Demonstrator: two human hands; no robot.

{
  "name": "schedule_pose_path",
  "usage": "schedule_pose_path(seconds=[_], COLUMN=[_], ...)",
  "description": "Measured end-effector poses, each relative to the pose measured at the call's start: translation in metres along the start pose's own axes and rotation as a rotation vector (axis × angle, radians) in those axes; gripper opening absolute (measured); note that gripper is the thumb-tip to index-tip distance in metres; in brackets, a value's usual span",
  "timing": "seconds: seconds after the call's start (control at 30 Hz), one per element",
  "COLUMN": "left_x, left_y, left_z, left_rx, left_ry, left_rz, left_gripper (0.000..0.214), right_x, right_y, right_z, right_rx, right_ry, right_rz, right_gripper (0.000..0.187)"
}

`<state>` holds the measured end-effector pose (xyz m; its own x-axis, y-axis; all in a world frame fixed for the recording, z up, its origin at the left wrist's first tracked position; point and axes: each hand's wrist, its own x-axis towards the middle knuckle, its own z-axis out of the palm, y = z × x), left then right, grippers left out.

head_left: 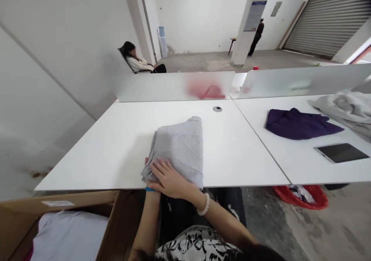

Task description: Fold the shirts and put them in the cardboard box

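Note:
A folded light-grey garment (181, 145), its fabric plain and slightly creased, lies on the white table in front of me. My right hand (169, 179) rests flat on its lower left part, fingers stretched out and a little apart. At the garment's left edge is my left hand (146, 161), mostly hidden beneath the cloth and behind my right hand. Only a bit of finger shows there, so its grip is not visible. A blue band circles the left wrist, and a pale beaded bracelet is on the right one.
A cardboard box (116, 214) with light cloth stands at lower left. To the right lie a purple cloth (298, 124), a tablet (342, 153) and pale-grey fabric (352, 106). A red basket (321, 203) sits below the table. Frosted dividers (150, 87) line the back; two people are beyond.

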<state>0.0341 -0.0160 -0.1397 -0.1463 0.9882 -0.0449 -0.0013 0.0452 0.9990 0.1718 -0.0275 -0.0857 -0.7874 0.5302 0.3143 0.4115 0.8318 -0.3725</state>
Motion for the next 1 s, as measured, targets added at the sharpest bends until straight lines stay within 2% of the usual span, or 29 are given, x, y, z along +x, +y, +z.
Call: schedule_pose_path(seconds=[0.07, 0.17, 0.23, 0.3, 0.37, 0.5, 0.57, 0.63, 0.73, 0.8, 0.83, 0.93, 1.0], left_x=[-0.002, -0.003, -0.002, 0.001, 0.002, 0.001, -0.001, -0.001, 0.003, 0.008, 0.012, 0.028, 0.042], left_y=[0.01, 0.027, 0.038, 0.044, 0.047, 0.045, 0.044, 0.045, 0.057, 0.07, 0.075, 0.083, 0.075], left_z=[-0.008, -0.022, -0.03, -0.036, -0.039, -0.046, -0.053, -0.06, -0.066, -0.058, -0.05, -0.009, 0.021], left_rx=[-0.192, -0.364, -0.254, -0.09, 0.014, -0.007, 0.036, 0.203, 0.704, 1.001, 1.096, 1.245, 1.311], left_ry=[0.032, 0.118, 0.175, 0.176, 0.138, 0.125, 0.147, 0.167, 0.276, 0.338, 0.328, 0.161, 0.048], left_rz=[-0.113, -0.303, -0.323, -0.313, -0.315, -0.337, -0.359, -0.364, -0.291, -0.17, -0.096, 0.099, 0.166], left_gripper=[0.072, 0.056, 0.049, 0.06, 0.07, 0.063, 0.058, 0.052, 0.042, 0.041, 0.043, 0.052, 0.054], right_x=[-0.02, -0.058, -0.085, -0.108, -0.125, -0.138, -0.139, -0.138, -0.137, -0.136, -0.136, -0.134, -0.134], right_y=[0.002, 0.019, 0.035, 0.046, 0.051, 0.047, 0.044, 0.043, 0.043, 0.043, 0.043, 0.04, 0.038], right_z=[-0.011, -0.017, -0.017, -0.016, -0.014, -0.008, -0.004, 0.0, 0.003, 0.004, 0.005, 0.007, 0.008], right_rx=[-0.058, -0.127, -0.149, -0.153, -0.147, -0.179, -0.234, -0.282, -0.314, -0.323, -0.326, -0.333, -0.323], right_ry=[0.041, 0.126, 0.167, 0.192, 0.193, 0.155, 0.148, 0.154, 0.168, 0.166, 0.162, 0.15, 0.154], right_rz=[-0.018, 0.12, 0.229, 0.284, 0.282, 0.296, 0.329, 0.342, 0.329, 0.33, 0.332, 0.321, 0.314], right_gripper=[0.058, 0.047, 0.044, 0.046, 0.05, 0.064, 0.064, 0.06, 0.053, 0.052, 0.052, 0.054, 0.054])
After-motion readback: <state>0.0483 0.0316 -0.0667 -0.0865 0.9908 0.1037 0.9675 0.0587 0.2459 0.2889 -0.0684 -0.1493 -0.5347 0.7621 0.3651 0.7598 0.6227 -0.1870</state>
